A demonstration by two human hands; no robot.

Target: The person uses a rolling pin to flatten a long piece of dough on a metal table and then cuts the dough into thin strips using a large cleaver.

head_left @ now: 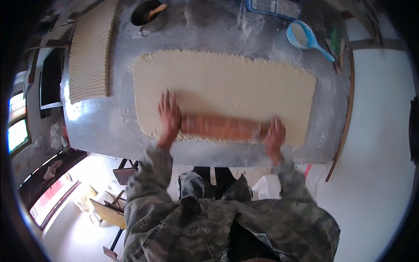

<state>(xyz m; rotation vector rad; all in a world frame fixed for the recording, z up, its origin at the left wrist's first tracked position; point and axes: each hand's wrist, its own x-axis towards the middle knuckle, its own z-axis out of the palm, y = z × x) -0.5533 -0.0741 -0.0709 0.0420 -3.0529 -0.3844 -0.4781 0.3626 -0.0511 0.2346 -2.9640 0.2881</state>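
A wide sheet of pale dough (223, 82) with ragged edges lies on the grey worktop (111, 122). A wooden rolling pin (220, 128), blurred by motion, lies crosswise over its near part. My left hand (170, 115) rests at the pin’s left end, fingers stretched out and apart beyond it onto or above the dough. My right hand (274, 135), slightly blurred, curls over the handle at the other end. Both forearms, in camouflage sleeves, come in from below.
Ridged dough (88, 54) lies at the left. At the back are a dark pot (144, 11) with a wooden-handled tool, a blue tray (270, 6), a blue ladle (310, 41) and a green-handled tool (335, 41). Wooden stools (107, 212) stand below left. A pale surface (375, 113) adjoins the right edge.
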